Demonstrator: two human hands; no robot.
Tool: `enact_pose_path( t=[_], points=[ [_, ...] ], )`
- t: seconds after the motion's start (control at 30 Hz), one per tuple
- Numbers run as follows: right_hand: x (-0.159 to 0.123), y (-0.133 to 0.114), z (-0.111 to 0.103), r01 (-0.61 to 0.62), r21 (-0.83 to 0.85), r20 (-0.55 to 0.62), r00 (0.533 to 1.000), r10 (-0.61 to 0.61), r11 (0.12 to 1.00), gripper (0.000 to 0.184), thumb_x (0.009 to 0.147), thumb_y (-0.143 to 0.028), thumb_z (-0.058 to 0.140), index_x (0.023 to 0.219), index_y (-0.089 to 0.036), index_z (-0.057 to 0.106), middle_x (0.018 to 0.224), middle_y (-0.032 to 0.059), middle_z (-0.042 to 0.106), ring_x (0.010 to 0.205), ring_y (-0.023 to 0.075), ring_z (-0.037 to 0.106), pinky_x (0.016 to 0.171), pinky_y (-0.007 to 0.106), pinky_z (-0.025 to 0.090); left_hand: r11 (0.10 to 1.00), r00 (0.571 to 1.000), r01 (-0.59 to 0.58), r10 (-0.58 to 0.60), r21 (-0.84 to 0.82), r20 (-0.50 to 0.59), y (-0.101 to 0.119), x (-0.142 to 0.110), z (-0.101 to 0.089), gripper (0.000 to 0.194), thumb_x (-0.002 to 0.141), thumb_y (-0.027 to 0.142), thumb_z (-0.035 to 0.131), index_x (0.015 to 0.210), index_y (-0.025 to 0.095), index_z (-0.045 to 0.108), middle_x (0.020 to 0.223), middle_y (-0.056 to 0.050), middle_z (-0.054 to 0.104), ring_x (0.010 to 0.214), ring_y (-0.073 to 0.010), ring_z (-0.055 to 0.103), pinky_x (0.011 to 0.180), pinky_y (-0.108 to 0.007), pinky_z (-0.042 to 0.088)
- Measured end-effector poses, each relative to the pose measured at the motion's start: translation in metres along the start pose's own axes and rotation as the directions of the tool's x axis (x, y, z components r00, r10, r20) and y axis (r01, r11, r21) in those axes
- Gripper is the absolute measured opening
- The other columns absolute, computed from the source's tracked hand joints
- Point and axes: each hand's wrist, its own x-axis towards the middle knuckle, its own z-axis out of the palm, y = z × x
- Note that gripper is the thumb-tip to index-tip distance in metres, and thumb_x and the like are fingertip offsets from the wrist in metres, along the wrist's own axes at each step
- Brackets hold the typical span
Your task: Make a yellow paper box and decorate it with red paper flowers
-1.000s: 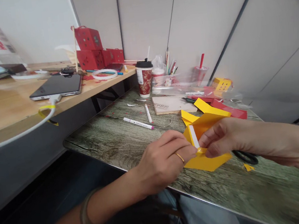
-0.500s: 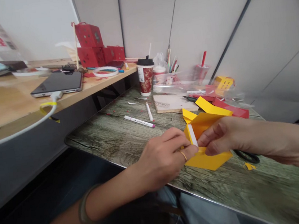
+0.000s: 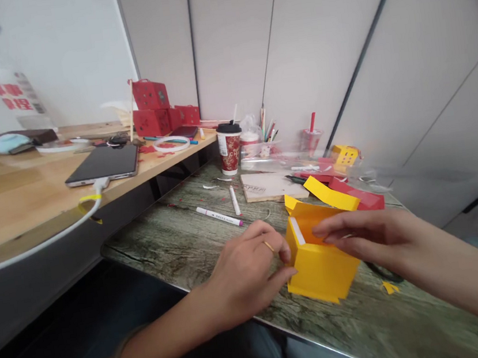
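Since the earlier view, the right hand (image 3: 385, 236) has drawn back from deep inside the yellow paper box (image 3: 322, 273), and the box has swung up so its front wall faces the person. The left hand (image 3: 250, 270) has slid off the rim corner to lower on the side.

From where I stand, the box sits between the two hands at the near part of the table (image 3: 178, 250), open side up. The left thumb and forefinger meet its left edge, probably to steady it; whether they truly pinch or merely rest there, I can't tell. The right thumb and fingers hang slightly parted at the opening, with nothing visible between them, perhaps kept loose to reach the inside walls. Just beyond the left fingertips, a white strip (image 3: 297, 231) lines the inner side of the box.

Past the right fingers lie a yellow paper strip (image 3: 332, 193) and red paper (image 3: 369, 196), seemingly pushed back for working room. Under the right wrist are yellow scraps (image 3: 390, 287). Beyond the left knuckles, a purple-tipped marker (image 3: 220, 217) rests within easy reach.
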Motion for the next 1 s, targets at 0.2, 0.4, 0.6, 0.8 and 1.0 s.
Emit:
enact_pose_path(
  t=[0.2, 0.4, 0.6, 0.8, 1.0],
  points=[
    [-0.045, 0.038, -0.004, 0.153, -0.133, -0.434, 0.879, -0.196, 0.979, 0.019, 0.078, -0.038, 0.056, 0.094, -0.037, 0.065, 0.107, -0.0071, 0.066, 0.108, 0.0160, 0.057, 0.091, 0.023, 0.047, 0.984, 0.999, -0.031, 0.024, -0.176, -0.043, 0.015, 0.016, -0.016, 0.014, 0.077, 0.006, 0.050, 0.088, 0.015, 0.052, 0.083, -0.003, 0.059, 0.082, -0.0121, 0.053, 0.076, -0.026, 0.046],
    [-0.053, 0.047, 0.025, 0.267, 0.241, -0.357, 0.919, -0.171, 0.933, 0.022, 0.082, -0.022, 0.053, 0.096, -0.036, 0.063, 0.107, -0.0041, 0.065, 0.097, 0.0140, 0.063, 0.076, 0.018, 0.054, 0.995, 0.956, -0.073, 0.089, -0.067, 0.279, 0.041, 0.033, 0.007, 0.053, 0.064, 0.049, 0.069, 0.101, 0.017, 0.050, 0.099, -0.007, 0.062, 0.094, -0.0229, 0.056, 0.081, -0.038, 0.050],
    [-0.061, 0.045, 0.038, 0.339, 0.293, -0.423, 0.884, -0.197, 0.894, 0.031, 0.082, -0.016, 0.052, 0.107, -0.036, 0.056, 0.109, -0.0011, 0.062, 0.100, 0.0149, 0.062, 0.080, 0.023, 0.054, 0.997, 0.905, 0.051, -0.069, 0.054, 0.420, 0.044, 0.029, 0.027, 0.085, 0.059, 0.050, 0.071, 0.126, 0.013, 0.035, 0.120, -0.015, 0.053, 0.109, -0.0314, 0.052, 0.084, -0.046, 0.050],
    [-0.071, 0.044, 0.028, 0.333, 0.016, -0.632, 0.735, -0.248, 0.943, 0.034, 0.083, -0.017, 0.049, 0.113, -0.033, 0.050, 0.114, 0.0007, 0.055, 0.106, 0.0141, 0.056, 0.087, 0.020, 0.049, 0.952, 0.955, -0.281, 0.265, 0.120, 0.135, 0.036, 0.031, 0.026, 0.062, 0.071, 0.022, 0.065, 0.125, 0.015, 0.036, 0.115, -0.012, 0.051, 0.107, -0.0217, 0.051, 0.090, -0.037, 0.049],
    [-0.074, 0.046, 0.021, 0.353, -0.498, -0.440, 0.684, -0.582, 0.792, 0.035, 0.075, -0.008, 0.051, 0.103, -0.028, 0.054, 0.103, 0.0020, 0.057, 0.098, 0.0145, 0.056, 0.084, 0.024, 0.049, 0.795, 0.854, -0.460, 0.517, 0.396, -0.046, 0.013, 0.013, 0.038, 0.038, 0.078, 0.009, 0.057, 0.114, 0.018, 0.050, 0.103, -0.006, 0.050, 0.110, -0.0177, 0.047, 0.099, -0.038, 0.042]
  ],
)
